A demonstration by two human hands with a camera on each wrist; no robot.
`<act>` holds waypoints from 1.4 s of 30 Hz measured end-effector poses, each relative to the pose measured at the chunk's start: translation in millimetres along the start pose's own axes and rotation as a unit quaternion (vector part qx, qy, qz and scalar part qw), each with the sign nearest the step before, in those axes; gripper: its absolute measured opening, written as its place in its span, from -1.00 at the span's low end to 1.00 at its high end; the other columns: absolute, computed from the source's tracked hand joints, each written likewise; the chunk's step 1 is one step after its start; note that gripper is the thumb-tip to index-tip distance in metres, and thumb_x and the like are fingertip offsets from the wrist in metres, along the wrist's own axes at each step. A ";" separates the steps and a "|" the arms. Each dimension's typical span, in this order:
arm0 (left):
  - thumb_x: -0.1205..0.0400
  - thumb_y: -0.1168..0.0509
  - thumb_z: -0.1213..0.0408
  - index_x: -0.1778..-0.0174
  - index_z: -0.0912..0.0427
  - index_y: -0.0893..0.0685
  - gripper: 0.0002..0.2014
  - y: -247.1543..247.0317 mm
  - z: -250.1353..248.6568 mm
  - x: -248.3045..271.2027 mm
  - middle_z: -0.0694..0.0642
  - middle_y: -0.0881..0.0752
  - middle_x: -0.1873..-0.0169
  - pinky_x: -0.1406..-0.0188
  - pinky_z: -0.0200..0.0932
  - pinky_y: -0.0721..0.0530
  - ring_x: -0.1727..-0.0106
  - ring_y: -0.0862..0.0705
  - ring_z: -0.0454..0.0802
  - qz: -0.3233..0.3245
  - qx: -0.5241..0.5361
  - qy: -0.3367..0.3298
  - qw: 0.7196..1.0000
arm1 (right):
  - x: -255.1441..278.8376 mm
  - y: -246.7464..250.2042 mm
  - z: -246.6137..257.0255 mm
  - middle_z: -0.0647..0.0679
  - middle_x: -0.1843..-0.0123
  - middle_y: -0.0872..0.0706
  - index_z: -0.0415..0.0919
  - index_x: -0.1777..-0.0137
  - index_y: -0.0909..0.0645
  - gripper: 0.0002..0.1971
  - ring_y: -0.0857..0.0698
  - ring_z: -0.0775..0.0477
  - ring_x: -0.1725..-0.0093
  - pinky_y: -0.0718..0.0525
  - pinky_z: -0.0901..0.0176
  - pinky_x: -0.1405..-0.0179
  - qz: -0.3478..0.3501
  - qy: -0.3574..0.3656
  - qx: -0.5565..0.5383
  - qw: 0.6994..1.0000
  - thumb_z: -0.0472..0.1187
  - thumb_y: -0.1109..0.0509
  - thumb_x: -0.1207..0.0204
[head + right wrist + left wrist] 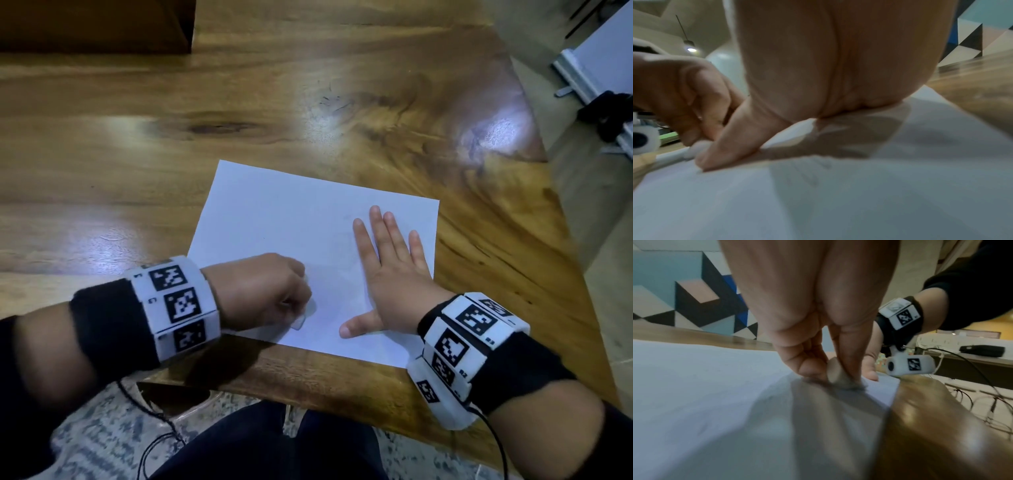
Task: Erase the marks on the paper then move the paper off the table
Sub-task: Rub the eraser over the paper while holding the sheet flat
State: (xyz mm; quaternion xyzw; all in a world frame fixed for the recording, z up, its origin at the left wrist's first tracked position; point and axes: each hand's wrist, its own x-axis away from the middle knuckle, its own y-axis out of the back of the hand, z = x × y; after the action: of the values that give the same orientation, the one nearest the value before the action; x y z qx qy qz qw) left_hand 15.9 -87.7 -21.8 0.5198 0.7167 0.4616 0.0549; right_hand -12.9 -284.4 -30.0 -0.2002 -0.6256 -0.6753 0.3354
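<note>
A white sheet of paper [291, 219] lies near the front right of the wooden table [171, 154]. My left hand [267, 294] pinches a small pale eraser [301, 320] between thumb and fingers and presses its end onto the paper near the sheet's front edge. In the left wrist view the eraser [835, 372] touches the paper [705, 394]. My right hand [390, 270] lies flat on the sheet's right half, fingers straight and spread, thumb out to the left. In the right wrist view the palm [838, 65] presses the paper [838, 203]. The marks are too faint to see clearly.
The table's front edge [308, 387] runs just below the paper, and its right edge slants close to the sheet's right side. Cables hang from both wrist bands. A white frame and dark gear [603, 102] stand on the floor at the far right.
</note>
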 end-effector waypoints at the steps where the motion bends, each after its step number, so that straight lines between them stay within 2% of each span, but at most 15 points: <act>1: -0.48 -0.32 0.30 0.16 0.15 -0.72 -0.91 3.5 0.2 -8.2 0.00 -0.53 0.22 0.17 -0.28 -0.39 0.08 -0.63 0.06 -0.020 -0.006 0.006 1.000 | 0.2 0.0 0.2 -0.12 -0.42 0.82 -0.09 -0.39 0.78 0.46 0.75 -0.11 -0.41 0.56 -0.21 -0.48 -0.001 0.000 0.002 1.000 0.50 -0.42 -0.11; 4: -0.51 -0.30 0.17 0.14 0.16 -0.70 -0.84 13.2 -2.1 -30.6 0.08 -0.58 0.18 0.14 -0.22 -0.45 0.07 -0.61 0.09 -0.071 -0.024 0.023 0.997 | -0.1 -0.4 0.3 -0.12 -0.43 0.80 -0.10 -0.40 0.77 0.46 0.74 -0.11 -0.42 0.54 -0.22 -0.49 -0.003 -0.002 0.006 1.000 0.51 -0.41 -0.10; 7: -0.51 -0.34 0.25 0.22 0.16 -0.69 -0.93 7.7 1.3 -20.6 0.02 -0.51 0.25 0.18 -0.21 -0.43 0.17 -0.56 0.04 -0.077 -0.017 0.014 0.997 | -0.7 0.0 0.5 -0.12 -0.43 0.81 -0.09 -0.39 0.77 0.46 0.75 -0.11 -0.42 0.53 -0.23 -0.50 0.001 -0.003 0.006 1.000 0.51 -0.42 -0.09; 12: -0.47 -0.36 0.32 0.14 0.12 -0.74 -0.90 7.2 7.6 1.9 -0.13 -0.53 0.27 0.25 -0.39 -0.40 0.17 -0.54 -0.13 0.034 -0.003 0.037 0.999 | -0.4 0.0 -0.3 -0.11 -0.42 0.82 -0.09 -0.41 0.77 0.46 0.75 -0.11 -0.41 0.54 -0.23 -0.49 0.003 -0.004 0.005 1.000 0.51 -0.42 -0.10; 15: -0.47 -0.35 0.29 0.10 0.15 -0.73 -0.87 17.4 3.1 -22.0 0.10 -0.69 0.13 0.16 -0.26 -0.44 0.08 -0.63 0.04 -0.029 -0.030 0.038 0.998 | -0.5 -0.6 0.0 -0.11 -0.42 0.81 -0.09 -0.40 0.77 0.46 0.75 -0.11 -0.42 0.55 -0.22 -0.49 0.000 -0.003 0.005 1.000 0.51 -0.42 -0.09; 19: -0.52 -0.30 0.23 0.18 0.19 -0.70 -0.88 16.1 -2.0 -32.5 0.15 -0.61 0.17 0.19 -0.23 -0.40 0.11 -0.61 0.13 -0.110 -0.036 0.022 0.993 | -1.3 -0.6 -0.5 -0.10 -0.42 0.81 -0.07 -0.39 0.77 0.47 0.74 -0.10 -0.42 0.56 -0.20 -0.48 -0.002 -0.004 0.004 1.000 0.51 -0.43 -0.08; 21: -0.46 -0.29 0.20 0.33 0.19 -0.67 -0.85 9.7 3.5 -14.0 0.12 -0.60 0.28 0.24 -0.20 -0.45 0.21 -0.62 0.12 -0.076 -0.015 0.003 0.997 | -1.8 -0.5 -0.2 -0.10 -0.42 0.81 -0.08 -0.39 0.77 0.47 0.75 -0.10 -0.42 0.55 -0.21 -0.49 -0.001 -0.004 0.003 1.000 0.50 -0.43 -0.09; 24: -0.45 -0.36 0.30 0.26 0.13 -0.73 -0.95 7.6 6.0 3.2 0.00 -0.66 0.22 0.15 -0.24 -0.54 0.18 -0.62 -0.07 0.032 0.004 0.027 0.999 | -1.8 -0.1 -0.3 -0.11 -0.40 0.83 -0.09 -0.38 0.78 0.46 0.76 -0.11 -0.41 0.56 -0.21 -0.48 0.003 -0.008 0.010 1.000 0.49 -0.43 -0.11; 28: -0.51 -0.32 0.21 0.14 0.17 -0.70 -0.87 13.9 -11.0 -32.4 0.13 -0.67 0.14 0.16 -0.19 -0.43 0.09 -0.63 0.10 -0.049 -0.045 0.025 0.997 | -1.6 -1.4 -0.7 -0.11 -0.42 0.81 -0.09 -0.39 0.77 0.45 0.75 -0.11 -0.40 0.56 -0.19 -0.47 -0.012 -0.001 0.005 1.000 0.49 -0.43 -0.11; 30: -0.53 -0.27 0.27 0.10 0.21 -0.67 -0.87 12.2 -19.8 -46.9 0.17 -0.61 0.11 0.16 -0.19 -0.41 0.06 -0.62 0.18 -0.086 -0.058 0.030 0.994 | -1.3 -1.9 -1.8 -0.10 -0.42 0.81 -0.08 -0.40 0.75 0.45 0.75 -0.11 -0.41 0.57 -0.18 -0.47 -0.019 0.001 0.001 1.000 0.49 -0.43 -0.11; 32: -0.53 -0.23 0.31 0.15 0.22 -0.66 -0.88 4.9 -21.3 -41.0 0.17 -0.57 0.14 0.17 -0.14 -0.46 0.08 -0.60 0.18 -0.074 -0.059 0.025 0.995 | -1.4 -2.3 -2.2 -0.10 -0.41 0.81 -0.08 -0.41 0.75 0.44 0.75 -0.10 -0.41 0.57 -0.18 -0.47 -0.021 0.005 -0.002 1.000 0.49 -0.43 -0.11; 35: -0.54 -0.26 0.22 0.17 0.14 -0.69 -0.87 -4.1 -19.6 -17.5 0.01 -0.51 0.19 0.20 -0.25 -0.32 0.06 -0.59 0.07 -0.001 -0.031 0.007 0.999 | -2.0 -3.2 -3.0 -0.10 -0.41 0.82 -0.08 -0.40 0.75 0.44 0.75 -0.10 -0.41 0.59 -0.16 -0.45 -0.026 0.007 -0.009 1.000 0.48 -0.44 -0.12; 37: -0.51 -0.32 0.21 0.11 0.10 -0.73 -0.88 -0.9 -16.1 -13.9 0.02 -0.61 0.16 0.16 -0.29 -0.37 0.04 -0.62 0.01 0.023 0.004 0.012 1.000 | -2.1 -3.8 -3.5 -0.08 -0.40 0.82 -0.07 -0.39 0.76 0.44 0.75 -0.09 -0.41 0.60 -0.15 -0.44 -0.033 0.008 -0.012 0.999 0.47 -0.44 -0.12; 40: -0.44 -0.40 0.26 0.13 0.07 -0.74 -0.88 17.1 -5.0 -26.0 0.03 -0.68 0.27 0.28 -0.37 -0.41 0.20 -0.62 -0.03 -0.060 0.028 0.056 0.996 | -1.0 -4.5 -4.3 -0.05 -0.43 0.79 -0.07 -0.46 0.71 0.40 0.70 -0.07 -0.46 0.55 -0.14 -0.49 -0.053 0.015 -0.020 0.998 0.45 -0.43 -0.17; 42: -0.44 -0.41 0.30 0.12 0.06 -0.72 -0.87 32.9 2.5 -37.4 0.05 -0.72 0.31 0.29 -0.35 -0.45 0.25 -0.61 -0.02 -0.136 0.045 0.101 0.984 | 0.5 -0.6 -6.2 -0.01 -0.56 0.64 -0.04 -0.58 0.55 0.30 0.55 -0.04 -0.57 0.42 -0.10 -0.57 -0.084 0.017 -0.045 0.995 0.41 -0.41 -0.26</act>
State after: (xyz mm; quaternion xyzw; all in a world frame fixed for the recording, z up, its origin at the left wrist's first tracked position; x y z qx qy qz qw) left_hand 57.2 -114.8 -14.6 0.3699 0.8030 0.4669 0.0212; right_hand -12.8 -290.6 -30.9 -0.1507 -0.6030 -0.7320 0.2788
